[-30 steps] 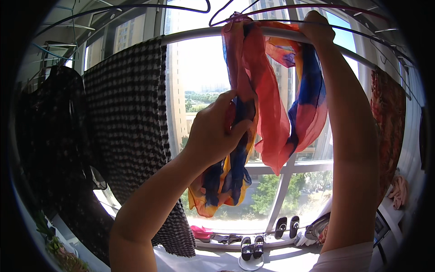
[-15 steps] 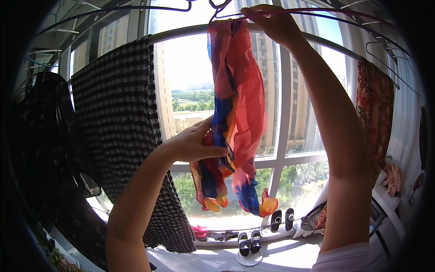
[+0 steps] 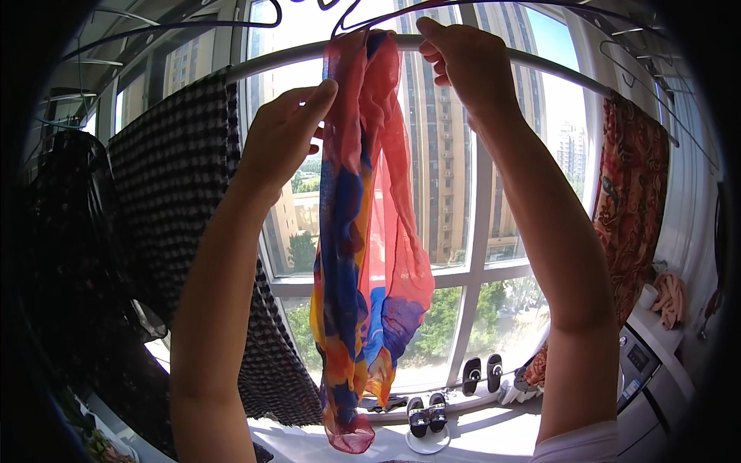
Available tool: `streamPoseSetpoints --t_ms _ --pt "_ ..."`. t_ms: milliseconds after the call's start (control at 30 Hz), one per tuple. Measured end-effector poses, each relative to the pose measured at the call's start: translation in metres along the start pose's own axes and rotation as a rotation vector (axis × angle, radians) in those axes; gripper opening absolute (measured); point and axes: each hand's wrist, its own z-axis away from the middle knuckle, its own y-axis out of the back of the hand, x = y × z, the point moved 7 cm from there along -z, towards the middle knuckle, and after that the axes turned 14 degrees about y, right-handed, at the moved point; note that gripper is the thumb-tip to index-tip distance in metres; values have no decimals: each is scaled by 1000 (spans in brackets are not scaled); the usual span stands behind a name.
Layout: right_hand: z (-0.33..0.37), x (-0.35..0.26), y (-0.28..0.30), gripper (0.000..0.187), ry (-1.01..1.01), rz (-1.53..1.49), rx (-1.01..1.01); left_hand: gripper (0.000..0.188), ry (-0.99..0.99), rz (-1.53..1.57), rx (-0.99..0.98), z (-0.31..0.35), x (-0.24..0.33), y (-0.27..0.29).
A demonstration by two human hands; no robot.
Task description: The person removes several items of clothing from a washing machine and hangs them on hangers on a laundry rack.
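I'm touching scarf [image 3: 343, 224] with left hand [image 3: 279, 139], grip unclear; right hand [image 3: 472, 71] hovering unclosed, right; sheer folds likely needing light touch.

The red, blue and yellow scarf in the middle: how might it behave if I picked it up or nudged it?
The scarf is probably floppy, as it hangs in loose folds. It looks light for its size, since daylight shows through it. A nudge would likely make it sway, because its lower part dangles.

Short pale sleeve [image 3: 579, 444], bare forearms [image 3: 212, 309]
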Motion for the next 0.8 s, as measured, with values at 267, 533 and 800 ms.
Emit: streamPoseSetpoints --t_ms 267,533,800 --pt "-7 23 -52 28 -403 -402 -62 32 163 332 57 -66 14 -7" --pt "-15 23 -19 35 -437 -278 55 29 89 637 58 -98 -17 62" --pt "-21 32 -74 38 -286 -49 -93 28 189 837 250 -106 -38 123"
